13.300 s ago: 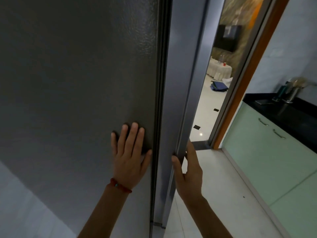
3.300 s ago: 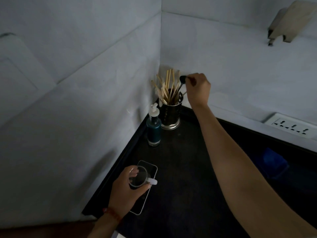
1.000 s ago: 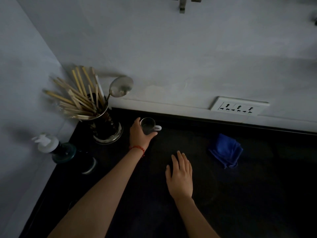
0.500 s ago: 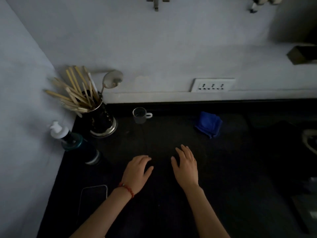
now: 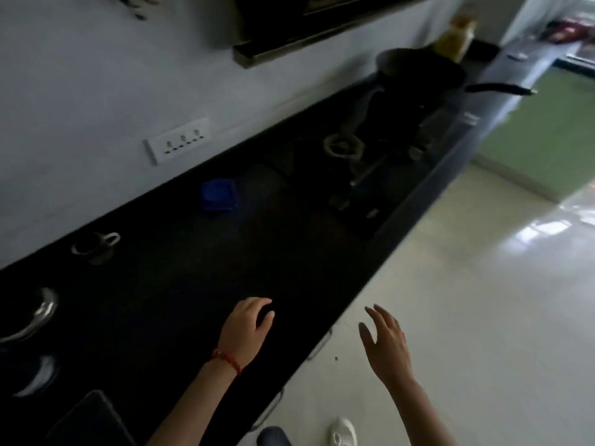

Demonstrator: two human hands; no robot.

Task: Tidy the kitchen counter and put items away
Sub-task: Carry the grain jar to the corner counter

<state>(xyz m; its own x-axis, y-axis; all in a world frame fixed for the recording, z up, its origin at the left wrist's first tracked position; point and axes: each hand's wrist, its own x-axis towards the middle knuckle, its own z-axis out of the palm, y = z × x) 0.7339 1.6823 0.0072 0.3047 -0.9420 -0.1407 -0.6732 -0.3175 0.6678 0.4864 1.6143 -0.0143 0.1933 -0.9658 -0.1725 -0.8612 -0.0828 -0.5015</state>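
View swung right along the black counter (image 5: 180,284) since half a second ago; stove and floor now in frame, utensil holder reduced to a steel rim (image 5: 35,312) at the left edge. Left hand (image 5: 246,331) over the near part of the counter, red thread on the wrist, fingers loosely curled and holding nothing, as before; contact with the surface not clear. Right hand (image 5: 384,341) no longer over the counter, now past its near edge above the pale floor (image 5: 467,300), fingers straight and spread apart, empty. Small glass cup (image 5: 95,247) upright at the far left by the wall, well apart from both hands, where set down. Blue cloth (image 5: 218,194) further right, near the wall below the socket strip (image 5: 178,143). Dark pan (image 5: 418,74) on the stove at far right, handle pointing right. Phone (image 5: 87,420) flat at the near left corner. Frame blurred, dim
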